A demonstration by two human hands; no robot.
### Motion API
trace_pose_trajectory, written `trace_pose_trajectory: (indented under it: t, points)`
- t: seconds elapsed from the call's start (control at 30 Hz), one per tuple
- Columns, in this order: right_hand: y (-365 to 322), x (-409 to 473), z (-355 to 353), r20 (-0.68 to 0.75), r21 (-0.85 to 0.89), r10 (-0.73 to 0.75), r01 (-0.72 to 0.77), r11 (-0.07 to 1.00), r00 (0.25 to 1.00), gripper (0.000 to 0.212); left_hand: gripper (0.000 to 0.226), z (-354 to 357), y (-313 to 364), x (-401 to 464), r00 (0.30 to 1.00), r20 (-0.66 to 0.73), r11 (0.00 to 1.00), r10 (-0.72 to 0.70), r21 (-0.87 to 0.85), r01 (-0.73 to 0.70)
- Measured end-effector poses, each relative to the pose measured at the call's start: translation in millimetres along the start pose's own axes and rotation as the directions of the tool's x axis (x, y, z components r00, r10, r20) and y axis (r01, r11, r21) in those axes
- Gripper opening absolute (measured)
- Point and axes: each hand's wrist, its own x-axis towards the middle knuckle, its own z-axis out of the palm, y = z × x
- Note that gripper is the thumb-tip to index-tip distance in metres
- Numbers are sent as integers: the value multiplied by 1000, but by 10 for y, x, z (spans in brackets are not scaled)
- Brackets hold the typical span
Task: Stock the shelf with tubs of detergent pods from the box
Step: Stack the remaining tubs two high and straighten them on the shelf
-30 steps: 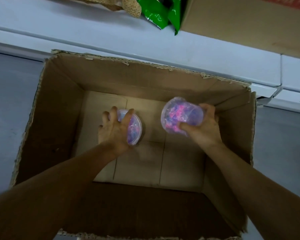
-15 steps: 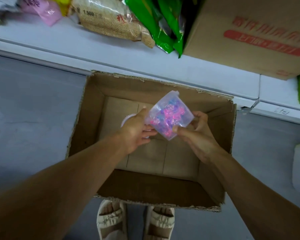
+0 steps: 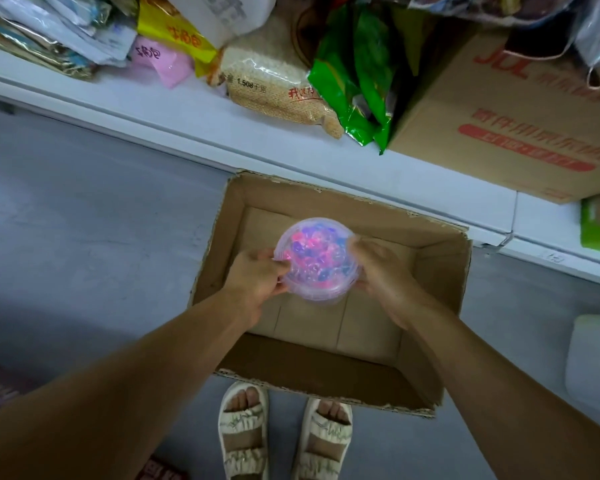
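A clear round plastic tub of pink and purple pods (image 3: 315,258) is held above the open brown cardboard box (image 3: 430,344), gripped at its rim by the left hand (image 3: 257,277) and right hand (image 3: 383,275). The white shelf (image 3: 194,121) beyond is crowded by a rice bag (image 3: 274,88), green packets (image 3: 354,81) and a printed carton (image 3: 513,112).

Second tub under top tub (image 3: 317,258) mostly hidden; right hand (image 3: 383,275) fingertips motion-blurred; printed carton (image 3: 520,116) cut by right edge.
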Motion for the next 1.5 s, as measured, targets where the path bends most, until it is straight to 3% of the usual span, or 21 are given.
trace_pose_trajectory:
  t: [0.1,0.3,0.43,0.5,0.6,0.67,0.8,1.0,1.23,1.37,1.43,1.5]
  points:
    - [66,78,102,-43,-18,37,-38,999,998,19,27,-135,-17,26,1000,-25,1000,9,2,-9]
    - [280,274,331,-19,73,61,-59,996,998,15,41,-350,-239,217,993,110,999,-50,-4,51]
    - [440,510,427,-30,178,74,-68,982,997,22,57,-455,-470,458,998,9,995,-66,-80,67]
    - [590,675,422,-125,107,118,-105,989,985,13,57,-514,-584,592,994,-59,990,-88,-113,81]
    - [886,891,357,-206,-193,164,-204,960,965,41,37,-572,-732,759,989,-117,992,-92,-95,82]
    - [1121,1026,341,-194,-258,188,-235,937,963,55,33,-568,-822,868,984,-159,992,-84,-102,68]
    - [1474,1356,424,-176,-244,254,-292,925,951,75,74,-514,-1006,1068,962,-256,987,-96,-146,60]
    - [1734,1708,568,-140,-166,281,-303,939,949,45,39,-498,-1229,1261,957,-286,987,-56,-160,10]
    - [1600,1556,540,-222,-106,201,-229,968,954,27,75,-483,-1147,1120,961,-275,991,-18,-131,-20]
    - [1258,1195,367,-222,-18,220,-230,973,950,26,19,-477,-970,824,967,-255,986,-11,-162,-32]
    - [1002,934,256,-216,-8,214,-221,975,953,32,14,-476,-829,622,967,-255,978,-14,-206,-40]
    - [688,645,155,-200,14,188,-189,982,962,25,20,-476,-626,359,964,-266,968,1,-242,-68]
